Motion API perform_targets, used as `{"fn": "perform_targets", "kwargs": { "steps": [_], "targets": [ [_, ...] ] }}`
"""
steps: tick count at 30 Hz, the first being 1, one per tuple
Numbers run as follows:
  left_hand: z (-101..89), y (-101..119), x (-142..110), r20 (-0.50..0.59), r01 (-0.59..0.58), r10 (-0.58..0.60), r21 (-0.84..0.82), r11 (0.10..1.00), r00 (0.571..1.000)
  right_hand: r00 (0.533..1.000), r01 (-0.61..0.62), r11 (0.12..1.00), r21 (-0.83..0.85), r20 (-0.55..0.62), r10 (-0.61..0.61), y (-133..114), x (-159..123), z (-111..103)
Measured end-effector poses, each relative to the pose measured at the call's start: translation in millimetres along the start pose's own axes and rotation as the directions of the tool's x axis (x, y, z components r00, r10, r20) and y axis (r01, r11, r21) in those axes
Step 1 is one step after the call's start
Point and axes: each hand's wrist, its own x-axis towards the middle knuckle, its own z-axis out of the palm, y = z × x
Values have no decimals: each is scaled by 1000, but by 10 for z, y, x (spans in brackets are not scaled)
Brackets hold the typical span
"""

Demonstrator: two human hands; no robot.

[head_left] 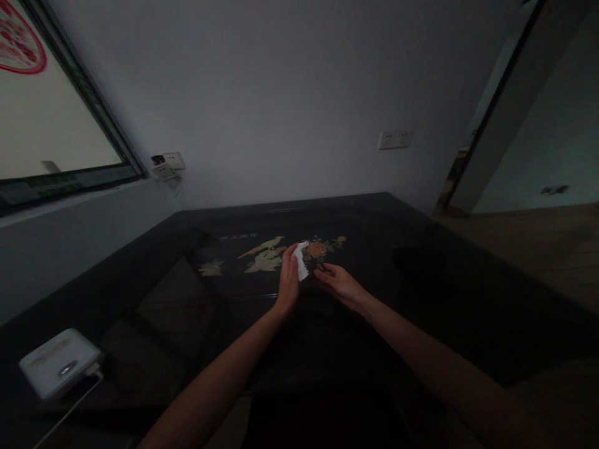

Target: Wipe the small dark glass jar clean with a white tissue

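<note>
My left hand (289, 277) is closed on a crumpled white tissue (301, 262), which hangs between my two hands over the dark table. The fingers of my right hand (340, 282) are pinched round a small dark thing (321, 267) beside the tissue. It is too dim to tell its kind or whether the tissue touches it. Below and behind my hands, the black tabletop (299, 218) carries a painted picture of a yellow bird (264, 247), leaves and an orange flower (317, 249).
At the table's left corner lies a white box-shaped device (60, 362) with a white cable (70, 411). A flat dark object (423, 271) lies on the right. Behind the table, the wall holds power sockets (395, 140) and an occupied outlet (167, 163) near the window (56, 118).
</note>
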Motion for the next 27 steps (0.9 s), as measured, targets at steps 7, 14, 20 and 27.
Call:
{"fn": "perform_targets", "kwargs": {
  "steps": [7,14,20,27],
  "targets": [
    [-21,-41,31,42,-46,43,60,997,998,998,-11,997,70,-68,16,11,1,20],
    [-28,-46,-46,188,-278,236,237,931,953,991,-25,991,132,-128,42,-20,-6,75],
    [-24,38,-25,253,-270,218,190,944,942,991,-1,983,183,-128,25,-28,-2,53],
    [-26,-1,32,189,-163,112,278,947,976,990,38,991,125,-138,-20,-2,16,42]
  ]
}}
